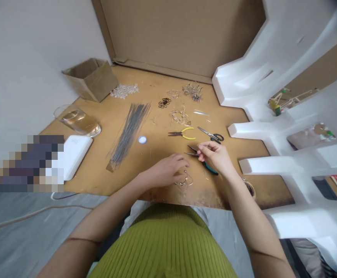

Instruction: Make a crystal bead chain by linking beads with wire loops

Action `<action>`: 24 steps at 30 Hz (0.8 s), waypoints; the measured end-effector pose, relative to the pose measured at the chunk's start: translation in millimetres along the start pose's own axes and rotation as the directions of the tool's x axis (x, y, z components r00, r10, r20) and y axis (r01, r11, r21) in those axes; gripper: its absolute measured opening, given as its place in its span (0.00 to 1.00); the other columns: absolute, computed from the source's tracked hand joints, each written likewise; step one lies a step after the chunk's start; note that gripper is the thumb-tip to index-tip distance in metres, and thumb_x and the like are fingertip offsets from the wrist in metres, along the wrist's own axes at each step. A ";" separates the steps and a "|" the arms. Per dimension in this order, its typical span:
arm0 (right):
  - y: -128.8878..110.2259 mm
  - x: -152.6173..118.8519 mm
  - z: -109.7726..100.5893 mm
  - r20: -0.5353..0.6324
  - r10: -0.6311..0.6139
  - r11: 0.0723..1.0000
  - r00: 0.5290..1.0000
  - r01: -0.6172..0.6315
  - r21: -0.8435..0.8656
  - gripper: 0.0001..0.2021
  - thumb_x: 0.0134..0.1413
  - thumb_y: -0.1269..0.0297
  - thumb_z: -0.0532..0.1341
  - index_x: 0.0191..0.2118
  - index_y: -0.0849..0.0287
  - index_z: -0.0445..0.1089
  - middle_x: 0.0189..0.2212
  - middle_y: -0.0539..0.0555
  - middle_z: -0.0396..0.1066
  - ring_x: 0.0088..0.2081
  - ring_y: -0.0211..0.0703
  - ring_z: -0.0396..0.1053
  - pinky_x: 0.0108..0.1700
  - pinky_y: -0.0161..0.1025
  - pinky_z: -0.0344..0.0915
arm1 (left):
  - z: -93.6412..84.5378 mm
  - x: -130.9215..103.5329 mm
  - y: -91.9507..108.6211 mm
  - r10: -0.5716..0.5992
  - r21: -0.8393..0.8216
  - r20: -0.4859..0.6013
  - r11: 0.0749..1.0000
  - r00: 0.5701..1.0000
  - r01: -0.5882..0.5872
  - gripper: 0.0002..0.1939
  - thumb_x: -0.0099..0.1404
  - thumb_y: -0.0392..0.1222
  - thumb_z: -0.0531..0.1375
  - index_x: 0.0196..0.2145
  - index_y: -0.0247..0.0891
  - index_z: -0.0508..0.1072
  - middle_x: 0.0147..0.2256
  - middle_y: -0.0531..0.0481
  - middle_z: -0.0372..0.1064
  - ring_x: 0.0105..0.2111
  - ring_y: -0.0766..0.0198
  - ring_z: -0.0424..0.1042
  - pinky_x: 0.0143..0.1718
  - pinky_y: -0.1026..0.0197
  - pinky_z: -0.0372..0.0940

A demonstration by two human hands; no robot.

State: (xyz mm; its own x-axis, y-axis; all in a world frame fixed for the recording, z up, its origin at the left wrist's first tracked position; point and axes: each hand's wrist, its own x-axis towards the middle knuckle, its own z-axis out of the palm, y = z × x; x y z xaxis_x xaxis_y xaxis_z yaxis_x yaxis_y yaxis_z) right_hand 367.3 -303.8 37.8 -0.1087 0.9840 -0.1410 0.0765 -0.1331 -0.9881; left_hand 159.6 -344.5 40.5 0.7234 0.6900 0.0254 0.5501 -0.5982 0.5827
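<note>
My left hand [170,170] is over the near part of the table, its fingers apart and bent beside a small wire piece with beads [183,178]. To the right, my right hand [213,153] is closed, thumb against forefinger, above the dark green-handled pliers [210,168]. Whether anything thin is in that pinch is too small to tell. The pliers' jaws point left from under the fingers. Just beyond lie yellow-handled pliers [182,133] and black-handled scissors [211,134]. Farther back is a ring of wire pieces [179,115].
A bundle of grey wires [130,133] lies left of centre, near a small round blue-and-white item [142,139]. Clear beads [124,91], a cardboard box [91,80], a glass of liquid [80,121] and a white device [76,156] stand left. White foam [258,166] borders the right.
</note>
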 end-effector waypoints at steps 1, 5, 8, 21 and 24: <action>2.0 3.2 2.2 -0.010 -0.021 1.000 1.000 0.021 0.009 0.14 0.41 0.55 0.67 0.29 0.60 0.71 0.20 0.48 0.71 0.18 0.32 0.66 0.21 0.31 0.64 | 3.9 4.6 -3.3 0.015 0.036 0.001 0.999 1.000 -0.015 0.14 0.63 0.39 0.53 0.47 0.37 0.67 0.49 0.45 0.63 0.48 0.59 0.62 0.50 0.56 0.58; 9.8 14.2 10.4 -0.048 -0.068 0.997 0.997 0.070 0.043 0.13 0.41 0.54 0.66 0.29 0.60 0.71 0.20 0.48 0.71 0.18 0.33 0.67 0.22 0.31 0.64 | 19.3 27.8 -10.8 0.078 0.211 0.070 0.973 0.995 -0.091 0.10 0.60 0.38 0.55 0.39 0.35 0.71 0.42 0.43 0.66 0.45 0.56 0.63 0.46 0.56 0.60; 15.3 17.7 12.3 -0.068 -0.077 0.995 0.995 0.081 0.063 0.14 0.41 0.53 0.66 0.29 0.59 0.70 0.20 0.48 0.70 0.18 0.32 0.66 0.22 0.31 0.64 | 25.2 36.9 -13.0 0.057 0.208 0.130 0.975 0.990 -0.083 0.06 0.59 0.36 0.54 0.32 0.35 0.71 0.36 0.44 0.68 0.38 0.58 0.66 0.39 0.59 0.61; 28.6 18.9 -2.8 -0.185 -0.092 0.979 0.978 0.123 0.163 0.14 0.42 0.53 0.65 0.31 0.59 0.69 0.24 0.50 0.72 0.25 0.36 0.70 0.27 0.33 0.66 | 18.9 45.7 -50.0 -0.356 -0.894 -0.171 0.449 0.919 0.008 0.14 0.57 0.49 0.59 0.32 0.37 0.60 0.20 0.59 0.62 0.18 0.72 0.63 0.20 0.68 0.61; 28.4 16.5 0.6 -0.148 -0.078 0.975 0.986 0.106 0.195 0.15 0.42 0.52 0.65 0.31 0.59 0.70 0.25 0.52 0.73 0.28 0.39 0.72 0.30 0.35 0.68 | 17.1 48.6 -42.9 -0.426 -0.954 -0.186 0.294 0.885 -0.058 0.15 0.55 0.47 0.61 0.32 0.38 0.60 0.22 0.59 0.64 0.20 0.72 0.65 0.21 0.67 0.64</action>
State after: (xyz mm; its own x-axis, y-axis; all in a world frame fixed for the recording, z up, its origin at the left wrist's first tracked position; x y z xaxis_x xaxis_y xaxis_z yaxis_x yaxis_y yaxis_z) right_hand 367.1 -291.4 7.4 0.0333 0.9980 -0.0534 -0.1304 -0.0486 -0.9903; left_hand 178.2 -292.3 2.8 0.3287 0.9415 -0.0750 -0.2782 0.1725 0.9449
